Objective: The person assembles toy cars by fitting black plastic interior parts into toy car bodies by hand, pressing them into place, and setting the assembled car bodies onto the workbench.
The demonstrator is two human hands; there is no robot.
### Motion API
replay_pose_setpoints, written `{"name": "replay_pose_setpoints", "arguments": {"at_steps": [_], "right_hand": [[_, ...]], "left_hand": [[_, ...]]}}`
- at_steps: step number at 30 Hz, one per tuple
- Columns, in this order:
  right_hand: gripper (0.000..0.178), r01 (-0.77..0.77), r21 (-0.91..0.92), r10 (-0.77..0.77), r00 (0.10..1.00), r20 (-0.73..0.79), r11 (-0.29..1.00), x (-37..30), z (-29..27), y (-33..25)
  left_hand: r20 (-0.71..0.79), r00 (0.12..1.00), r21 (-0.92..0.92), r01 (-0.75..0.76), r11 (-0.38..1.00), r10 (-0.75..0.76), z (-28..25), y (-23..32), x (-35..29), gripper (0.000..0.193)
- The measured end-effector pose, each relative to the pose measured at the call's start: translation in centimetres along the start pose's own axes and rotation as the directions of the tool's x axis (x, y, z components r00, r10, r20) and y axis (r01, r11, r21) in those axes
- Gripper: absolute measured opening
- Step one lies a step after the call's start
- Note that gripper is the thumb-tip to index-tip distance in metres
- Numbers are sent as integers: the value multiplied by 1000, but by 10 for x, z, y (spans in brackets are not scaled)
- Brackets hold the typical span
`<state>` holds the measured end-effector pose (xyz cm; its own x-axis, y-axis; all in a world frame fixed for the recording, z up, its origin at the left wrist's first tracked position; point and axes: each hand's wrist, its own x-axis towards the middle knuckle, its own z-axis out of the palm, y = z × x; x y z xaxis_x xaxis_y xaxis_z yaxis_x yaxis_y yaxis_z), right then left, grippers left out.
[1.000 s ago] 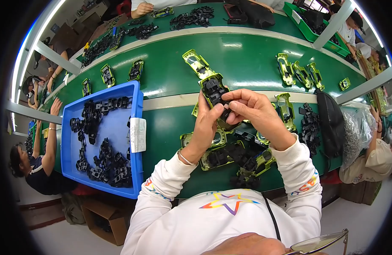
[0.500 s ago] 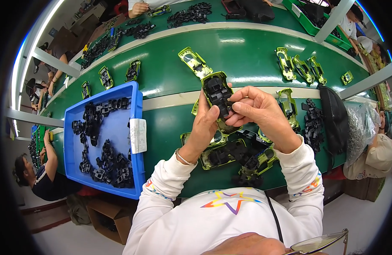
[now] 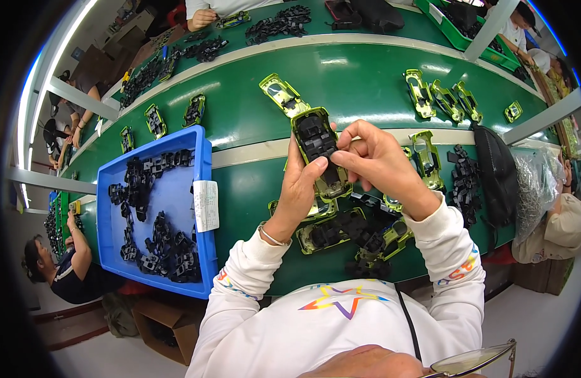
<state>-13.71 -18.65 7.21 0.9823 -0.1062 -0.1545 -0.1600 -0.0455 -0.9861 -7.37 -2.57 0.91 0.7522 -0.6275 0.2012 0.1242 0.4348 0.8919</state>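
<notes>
A: On the blue tray's (image 3: 203, 157) right wall, a white label (image 3: 206, 206) is carrying print too small to read. Coloured letters (image 3: 460, 268) are running along your right sleeve, well right of the tray.

B: What is differing from 0.5 s ago?

A: Your green car shell (image 3: 333, 184), right of the tray, is sitting slightly nearer to it, and more of its lower end is showing.

B: And your hands?

A: Your left hand (image 3: 298, 186), on the shell's tray side, is gripping it, thumb pressing over the black insert (image 3: 316, 135), fingers wrapping underneath. Your right hand (image 3: 382, 160), on the side away from the tray, is half curling, its thumb and index nearly meeting at the shell's edge. I cannot tell whether they are pinching anything.
</notes>
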Motion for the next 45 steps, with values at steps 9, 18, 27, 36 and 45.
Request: {"name": "replay_pose_setpoints", "arguments": {"at_steps": [9, 18, 27, 36, 45], "right_hand": [[23, 146, -63, -153, 978, -140, 987, 16, 12, 40], [33, 28, 71, -24, 998, -57, 997, 22, 0, 22], [17, -13, -125, -37, 922, -385, 992, -73, -84, 28], [11, -94, -633, -250, 866, -432, 768, -128, -94, 62], [35, 234, -879, -488, 873, 2, 416, -78, -56, 45]], "left_hand": [[-40, 994, -51, 97, 994, -99, -6, -3, 3, 56], [-198, 977, -49, 75, 996, -83, -46, 9, 39, 56], [-638, 712, 557, 163, 815, 294, -255, -34, 155, 35], [178, 677, 929, 124, -350, 714, -189, -24, 140, 50], [-505, 823, 863, 488, 133, 259, -141, -43, 145, 66]]}}
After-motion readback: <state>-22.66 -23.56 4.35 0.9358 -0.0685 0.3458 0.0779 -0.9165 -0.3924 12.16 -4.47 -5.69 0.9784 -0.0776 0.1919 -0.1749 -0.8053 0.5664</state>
